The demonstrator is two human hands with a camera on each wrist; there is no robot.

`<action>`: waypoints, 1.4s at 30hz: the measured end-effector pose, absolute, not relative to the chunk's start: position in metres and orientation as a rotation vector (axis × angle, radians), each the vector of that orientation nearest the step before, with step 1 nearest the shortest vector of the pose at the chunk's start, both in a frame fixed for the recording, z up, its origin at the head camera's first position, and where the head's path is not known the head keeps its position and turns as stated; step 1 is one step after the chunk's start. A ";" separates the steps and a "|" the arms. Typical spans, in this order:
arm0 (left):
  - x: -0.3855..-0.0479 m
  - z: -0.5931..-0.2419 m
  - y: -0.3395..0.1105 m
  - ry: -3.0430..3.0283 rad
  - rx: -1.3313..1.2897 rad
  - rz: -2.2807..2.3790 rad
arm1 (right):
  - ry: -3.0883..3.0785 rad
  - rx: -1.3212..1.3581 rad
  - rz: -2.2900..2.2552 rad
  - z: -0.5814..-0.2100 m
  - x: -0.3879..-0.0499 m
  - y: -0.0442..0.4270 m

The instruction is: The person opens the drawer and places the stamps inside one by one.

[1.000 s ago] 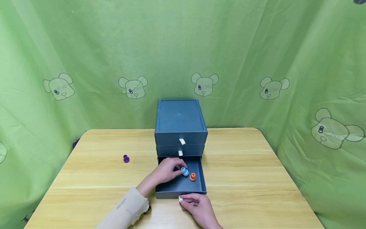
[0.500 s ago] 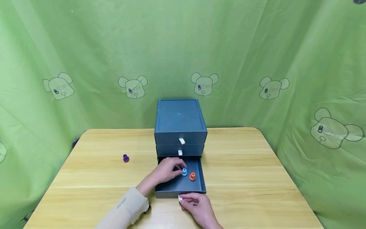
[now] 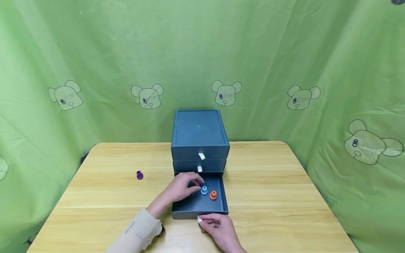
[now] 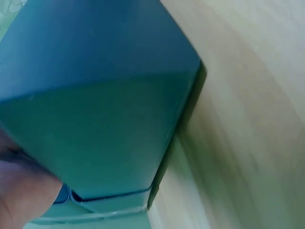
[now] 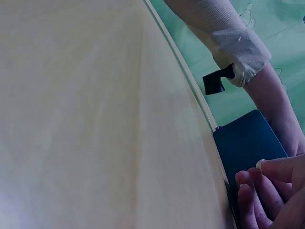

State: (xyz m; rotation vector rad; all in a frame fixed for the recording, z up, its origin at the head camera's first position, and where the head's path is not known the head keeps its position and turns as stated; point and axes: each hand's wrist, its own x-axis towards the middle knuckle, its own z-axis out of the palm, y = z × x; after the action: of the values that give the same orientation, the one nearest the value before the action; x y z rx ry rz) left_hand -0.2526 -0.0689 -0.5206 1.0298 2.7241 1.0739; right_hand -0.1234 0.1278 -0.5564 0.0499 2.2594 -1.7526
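A light blue stepped knob-like piece (image 3: 204, 190) and an orange one (image 3: 213, 195) stand upright in the pulled-out bottom drawer (image 3: 199, 212) of a dark blue cabinet (image 3: 200, 128). Over the drawer's left part is my left hand (image 3: 178, 188), its fingers loosely bent with nothing between them. The thumb tip lies just left of the blue piece; whether they touch I cannot tell. With thumb and fingers, my right hand (image 3: 221, 230) pinches the drawer's white pull tab (image 3: 199, 219), which also shows in the right wrist view as a pale tab (image 5: 260, 165).
A purple stepped piece (image 3: 139, 175) stands on the wooden table (image 3: 272, 196), left of the cabinet. Two upper drawers with white tabs (image 3: 201, 156) are closed. A green curtain (image 3: 265, 52) surrounds the table's back and sides.
My left hand has let go of the blue piece, which had been tilted and now stands upright, and has drawn back slightly left. My right hand stays on the tab.
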 end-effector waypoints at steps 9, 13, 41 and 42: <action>-0.252 -0.513 -0.088 2.743 1.008 1.145 | 2.266 0.053 -1.758 -0.557 -0.123 0.128; -0.251 -0.507 -0.099 2.771 0.947 1.175 | 2.273 0.056 -1.756 -0.556 -0.122 0.128; -0.263 -0.507 -0.197 3.023 0.596 1.230 | 2.267 0.053 -1.787 -0.559 -0.121 0.127; -0.263 -0.508 -0.201 3.031 0.570 1.232 | 2.268 0.049 -1.790 -0.559 -0.121 0.127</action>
State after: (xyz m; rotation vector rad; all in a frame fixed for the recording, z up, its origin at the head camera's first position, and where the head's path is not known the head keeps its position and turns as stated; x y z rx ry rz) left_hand -0.2634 -0.2011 -0.5080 0.5704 3.0312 1.2320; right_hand -0.1214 0.1266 -0.5590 0.0488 2.2676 -1.7900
